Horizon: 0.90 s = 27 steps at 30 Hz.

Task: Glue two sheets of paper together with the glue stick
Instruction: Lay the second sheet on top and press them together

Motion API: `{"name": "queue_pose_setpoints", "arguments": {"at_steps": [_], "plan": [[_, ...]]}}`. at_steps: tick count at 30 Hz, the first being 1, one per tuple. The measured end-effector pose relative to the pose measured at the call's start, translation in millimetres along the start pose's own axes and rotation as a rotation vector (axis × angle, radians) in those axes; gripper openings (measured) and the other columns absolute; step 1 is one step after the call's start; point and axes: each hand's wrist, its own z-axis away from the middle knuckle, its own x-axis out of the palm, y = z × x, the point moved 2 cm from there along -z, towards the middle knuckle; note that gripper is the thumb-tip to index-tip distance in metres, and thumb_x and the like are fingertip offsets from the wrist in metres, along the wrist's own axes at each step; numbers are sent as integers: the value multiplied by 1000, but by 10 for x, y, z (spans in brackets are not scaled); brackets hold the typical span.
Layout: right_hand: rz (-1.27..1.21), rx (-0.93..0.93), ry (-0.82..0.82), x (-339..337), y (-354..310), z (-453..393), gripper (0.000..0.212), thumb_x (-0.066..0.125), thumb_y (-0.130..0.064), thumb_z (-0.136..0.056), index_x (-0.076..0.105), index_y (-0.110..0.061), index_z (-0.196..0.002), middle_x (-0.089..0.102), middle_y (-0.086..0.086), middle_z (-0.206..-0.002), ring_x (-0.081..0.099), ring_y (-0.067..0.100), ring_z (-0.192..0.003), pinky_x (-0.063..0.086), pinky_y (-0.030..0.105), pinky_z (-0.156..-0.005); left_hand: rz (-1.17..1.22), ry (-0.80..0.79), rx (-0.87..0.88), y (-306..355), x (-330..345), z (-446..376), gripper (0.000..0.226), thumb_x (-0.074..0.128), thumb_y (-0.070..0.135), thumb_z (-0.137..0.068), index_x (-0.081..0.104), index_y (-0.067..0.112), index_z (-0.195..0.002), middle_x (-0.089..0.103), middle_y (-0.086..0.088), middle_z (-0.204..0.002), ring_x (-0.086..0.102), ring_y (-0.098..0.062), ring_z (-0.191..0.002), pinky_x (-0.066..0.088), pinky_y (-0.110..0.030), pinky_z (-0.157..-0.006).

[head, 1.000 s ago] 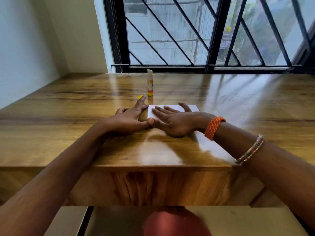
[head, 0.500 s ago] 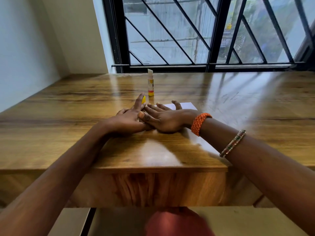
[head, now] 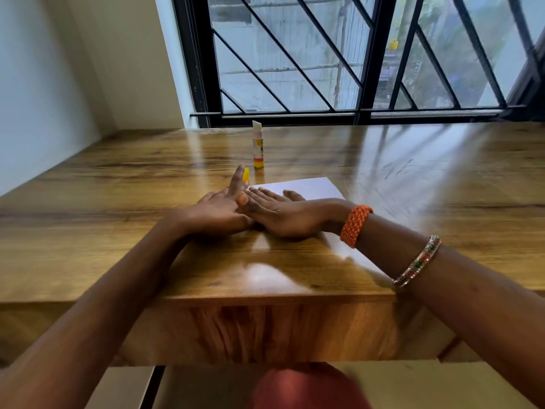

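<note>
White paper (head: 309,187) lies flat on the wooden table (head: 118,231); whether it is one sheet or two stacked cannot be told. My right hand (head: 283,214) rests palm down on its left part, fingers spread toward the left edge. My left hand (head: 215,211) lies on the table beside that edge, touching my right hand, index finger stretched forward. The uncapped glue stick (head: 258,146) stands upright beyond the paper. Its yellow cap (head: 245,175) lies on the table just behind my left index finger.
A barred window (head: 354,69) runs along the table's far side. A white wall (head: 44,84) closes the left. The table's front edge (head: 265,299) is close below my forearms. Something reddish (head: 309,388) is at the bottom of the view.
My right hand has slid left across the paper until it meets my left hand, uncovering more of the paper's right part. My left hand has stayed in place.
</note>
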Motion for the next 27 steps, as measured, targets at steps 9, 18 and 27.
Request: {"name": "queue_pose_setpoints", "arguments": {"at_steps": [9, 18, 27], "plan": [[-74, 32, 44, -6, 18, -114, 73, -3, -60, -91, -4, -18, -151, -7, 0, -160, -11, 12, -146, -7, 41, -119, -96, 11, 49, 83, -7, 101, 80, 41, 47, -92, -14, 26, -146, -39, 3, -149, -3, -16, -147, 2, -34, -120], [4, 141, 150, 6, 225, -71, 76, 2, -61, -92, -2, -13, -151, -6, 1, -160, -8, 10, -146, -6, 32, -118, -166, -73, -77, 63, -20, 49, 94, 30, 70, -83, -17, 19, -148, -19, 2, -158, -9, -9, -146, -3, -38, -117], [40, 234, 171, -39, 547, 94, 77, 0, -63, -89, -2, -17, -151, -6, -2, -160, -8, 10, -146, -9, 36, -118, -205, -122, -125, 127, -46, 76, 82, 26, 61, -91, -19, 20, -147, -18, 0, -158, -14, -13, -146, -12, -42, -117]]}}
